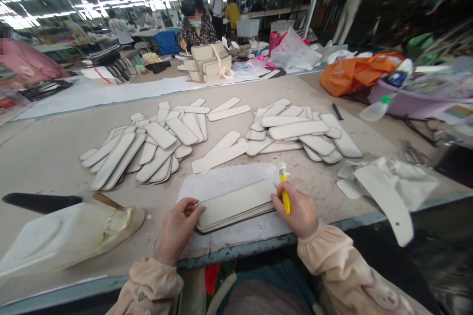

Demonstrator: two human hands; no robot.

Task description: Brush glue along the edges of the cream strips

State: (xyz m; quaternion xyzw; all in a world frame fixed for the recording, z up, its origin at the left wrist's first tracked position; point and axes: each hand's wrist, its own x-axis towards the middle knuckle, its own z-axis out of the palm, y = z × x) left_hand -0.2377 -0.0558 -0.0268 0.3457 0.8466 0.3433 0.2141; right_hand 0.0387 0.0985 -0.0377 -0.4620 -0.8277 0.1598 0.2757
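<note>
A small stack of long, pale, round-cornered strips (236, 204) lies in front of me on a white sheet (229, 179). My left hand (181, 226) pinches the left end of the stack, thumb on top. My right hand (299, 209) is closed around a yellow-handled brush (285, 197), its head pointing away from me and coated with something white. Fingertips of that same hand touch the right end of the stack. Beyond the sheet lie a left heap of similar strips (158, 140) and a right heap of strips (295, 128).
At left a cut-open white plastic jug (62, 236) lies on its side, a stick in its mouth. Pale curved pieces (384, 197) overhang the table edge at right. Farther off are an orange bag (354, 74), a purple basin (414, 101) and a masked person (199, 27).
</note>
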